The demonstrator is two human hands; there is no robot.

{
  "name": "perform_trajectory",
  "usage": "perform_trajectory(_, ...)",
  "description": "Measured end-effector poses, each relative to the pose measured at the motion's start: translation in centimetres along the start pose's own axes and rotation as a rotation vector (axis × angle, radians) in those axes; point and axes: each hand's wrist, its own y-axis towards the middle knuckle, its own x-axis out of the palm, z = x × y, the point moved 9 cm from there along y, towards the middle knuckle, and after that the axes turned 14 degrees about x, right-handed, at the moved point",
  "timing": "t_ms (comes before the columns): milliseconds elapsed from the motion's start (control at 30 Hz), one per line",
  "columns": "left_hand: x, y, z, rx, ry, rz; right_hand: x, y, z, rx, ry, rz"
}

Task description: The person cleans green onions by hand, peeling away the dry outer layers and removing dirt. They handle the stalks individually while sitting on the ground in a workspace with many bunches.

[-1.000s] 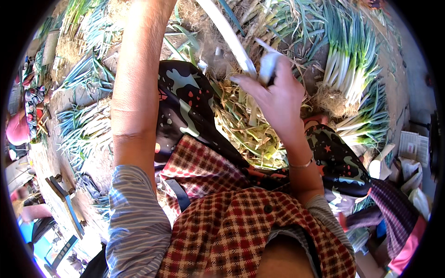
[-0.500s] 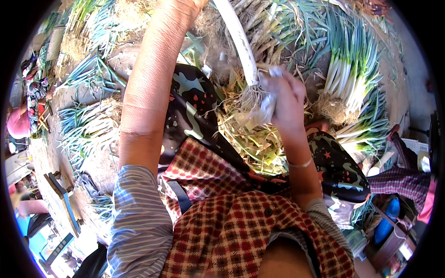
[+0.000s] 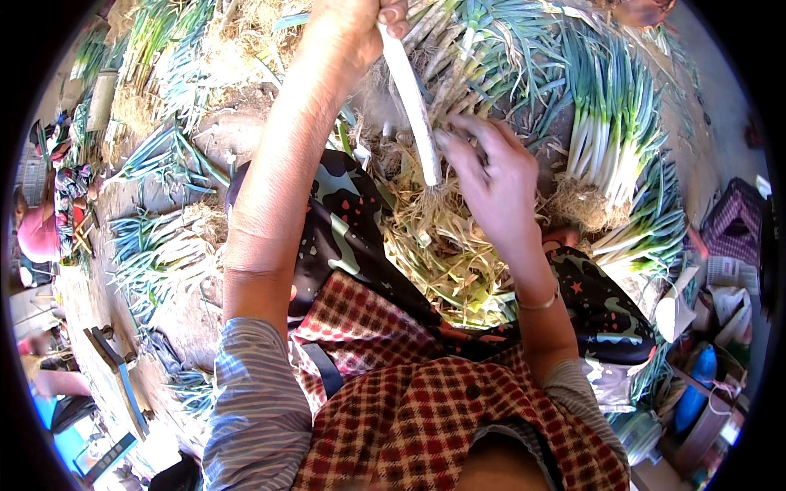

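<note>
My left hand (image 3: 356, 29) is closed round the upper part of a long white green onion (image 3: 413, 110) at the top of the view. The stalk slants down to the right, and its roots hang over a heap of dry yellowish peelings (image 3: 450, 254) between my knees. Beside the stalk's lower end is my right hand (image 3: 495, 164), its fingers bent and apart. I see nothing held in it. The onion's leafy end is out of view.
Bundles of green onions (image 3: 610, 139) lie at the right, with loose ones (image 3: 499, 49) beyond the peelings. More bundles (image 3: 160, 245) lie at the left. A blue bottle (image 3: 696, 385) stands at the lower right. A person in pink (image 3: 39, 233) is at the far left.
The white strip of peel in my right hand is gone from its fingers, which have spread. The onion has shifted slightly left and down. The person at the right has moved out of view.
</note>
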Motion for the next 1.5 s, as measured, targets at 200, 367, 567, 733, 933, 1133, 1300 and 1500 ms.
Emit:
perform_trajectory(200, 0.2, -0.8, -0.4, 0.03, 0.063, -0.026, 2.5, 1.2, -1.7, -0.166, 0.131, 0.04)
perform_trajectory(367, 0.3, -1.2, -0.9, 0.016, 0.036, -0.049, 2.6, 0.9, -1.5, -0.14, 0.072, 0.099)
perform_trajectory(567, 0.6, -1.4, -0.5, 0.013, 0.037, -0.035, 3.0, 1.4, 2.0, 0.235, 0.451, -0.032)
perform_trajectory(733, 1.0, -1.6, -1.0, -0.003, 0.034, -0.044, 2.8, 1.6, 0.6, 0.115, 0.442, -0.087)
perform_trajectory(933, 1.7, -2.3, -0.5, 0.011, 0.061, -0.04, 2.1, 1.7, -0.1, 0.041, 0.368, -0.029)
perform_trajectory(1133, 2.0, -2.5, -0.7, -0.032, 0.004, -0.097, 2.5, 1.7, 1.3, 0.127, 0.505, -0.012)
perform_trajectory(1300, 2.4, -2.5, -1.3, -0.109, -0.121, -0.22, 4.4, 1.3, 3.2, 0.468, 0.982, -0.356)
perform_trajectory(1500, 2.4, -2.6, -1.5, -0.12, -0.058, -0.198, 3.2, 1.6, 4.0, 0.477, 1.059, -0.258)
